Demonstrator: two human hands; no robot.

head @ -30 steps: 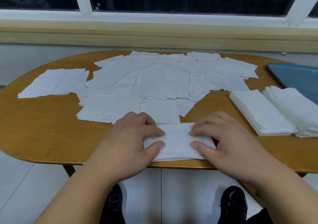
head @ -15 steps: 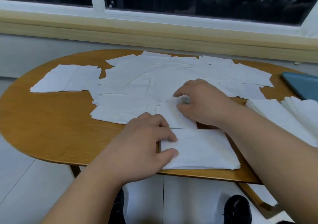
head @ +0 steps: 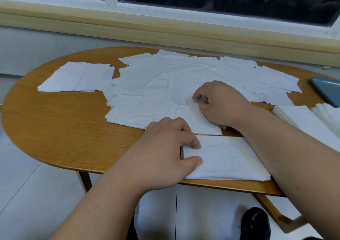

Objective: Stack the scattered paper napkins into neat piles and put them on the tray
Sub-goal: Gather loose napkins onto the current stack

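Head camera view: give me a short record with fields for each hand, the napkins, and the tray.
Left hand: rests on the left end of the near pile, at the front of the table
Right hand: reaches forward, pinches a napkin among the loose ones
Scattered napkins: spread over the table's middle and back
Finished piles: two, at the right
Tray: blue, far right, only partly in view

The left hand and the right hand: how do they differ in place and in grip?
The left hand lies near the table edge; the right hand reaches farther in. The left hand presses the end of the neat pile; the right hand pinches one loose napkin. Both touch white paper napkins.
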